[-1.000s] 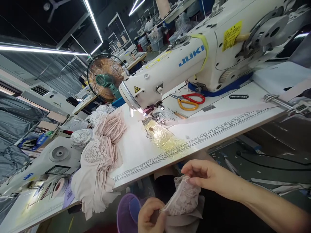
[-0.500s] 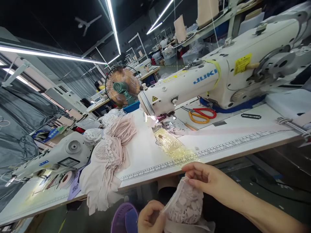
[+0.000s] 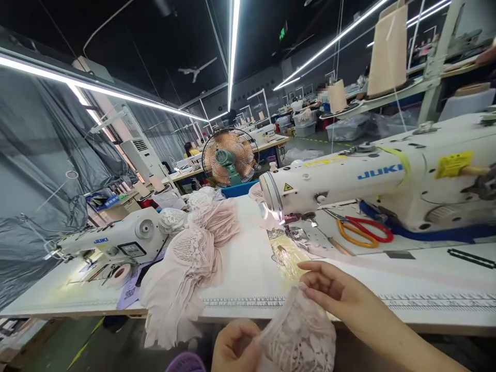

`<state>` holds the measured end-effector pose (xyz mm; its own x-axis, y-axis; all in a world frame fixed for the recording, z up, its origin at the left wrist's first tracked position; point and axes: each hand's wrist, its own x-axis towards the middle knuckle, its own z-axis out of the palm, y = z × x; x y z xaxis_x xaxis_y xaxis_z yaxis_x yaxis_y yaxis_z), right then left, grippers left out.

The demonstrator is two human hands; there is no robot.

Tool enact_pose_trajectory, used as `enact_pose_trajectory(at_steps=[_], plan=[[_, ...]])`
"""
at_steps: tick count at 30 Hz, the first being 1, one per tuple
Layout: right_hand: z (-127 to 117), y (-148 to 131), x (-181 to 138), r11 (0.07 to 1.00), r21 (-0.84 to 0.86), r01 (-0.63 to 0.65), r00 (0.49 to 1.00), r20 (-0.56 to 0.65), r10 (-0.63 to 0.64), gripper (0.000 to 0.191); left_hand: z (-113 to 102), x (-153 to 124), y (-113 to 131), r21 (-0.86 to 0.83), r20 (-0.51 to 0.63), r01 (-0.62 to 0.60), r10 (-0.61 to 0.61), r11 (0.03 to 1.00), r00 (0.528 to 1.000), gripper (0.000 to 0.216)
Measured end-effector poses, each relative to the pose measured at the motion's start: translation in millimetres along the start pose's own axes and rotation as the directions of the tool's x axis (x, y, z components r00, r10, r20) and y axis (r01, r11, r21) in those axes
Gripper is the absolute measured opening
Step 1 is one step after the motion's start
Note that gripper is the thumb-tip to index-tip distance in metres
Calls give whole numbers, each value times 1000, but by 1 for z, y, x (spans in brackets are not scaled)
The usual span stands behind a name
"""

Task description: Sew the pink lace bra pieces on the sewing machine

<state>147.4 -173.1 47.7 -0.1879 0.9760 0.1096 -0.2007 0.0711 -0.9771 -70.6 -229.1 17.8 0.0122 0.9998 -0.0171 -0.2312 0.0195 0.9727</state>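
Observation:
A pale pink lace bra cup (image 3: 300, 330) is stretched between my two hands at the table's front edge. My right hand (image 3: 329, 289) pinches its upper tip between thumb and fingers. Lower down, my left hand (image 3: 238, 343) grips the opposite end of its edge; the bottom of that hand leaves the picture. Beyond them stands a white sewing machine (image 3: 333, 181) with its lamp lit over the needle area. Shiny yellow tape (image 3: 284, 253) covers the table in front of its needle. To the left, a pile of matching lace pieces (image 3: 194, 253) drapes over the edge.
Scissors (image 3: 358, 232) with red and orange handles lie under the machine arm. Behind the table a fan (image 3: 230, 157) stands. Another sewing machine (image 3: 116, 237) is at the left, and a purple basket (image 3: 186, 362) sits below the edge. A printed ruler (image 3: 240, 303) runs along the front.
The view has tilted up and turned, so the table looks more level. Both hands keep hold of the lace cup, which now appears in front of the table edge and spread wider.

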Motion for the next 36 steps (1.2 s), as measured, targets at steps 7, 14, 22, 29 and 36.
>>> enact_pose_trajectory(at_steps=[7,14,22,29,36], plan=[[11,-1,27,997,-61,56,998,-33,-58,50,5,8,31,-30,-80,29,-31,999,996,42],[20,-6,35,992,-106,66,998,3,-66,49,-7,13,59,335,-80,-212,252,918,964,22],[19,10,29,998,-57,-15,1000,0,15,43,-15,10,60,529,-15,-291,352,797,936,7],[22,4,20,999,-24,-39,998,-42,38,37,-20,7,54,574,-1,-297,363,763,932,10],[12,14,16,995,-100,-21,1000,-14,20,34,-17,1,50,617,40,-365,436,697,899,11]])
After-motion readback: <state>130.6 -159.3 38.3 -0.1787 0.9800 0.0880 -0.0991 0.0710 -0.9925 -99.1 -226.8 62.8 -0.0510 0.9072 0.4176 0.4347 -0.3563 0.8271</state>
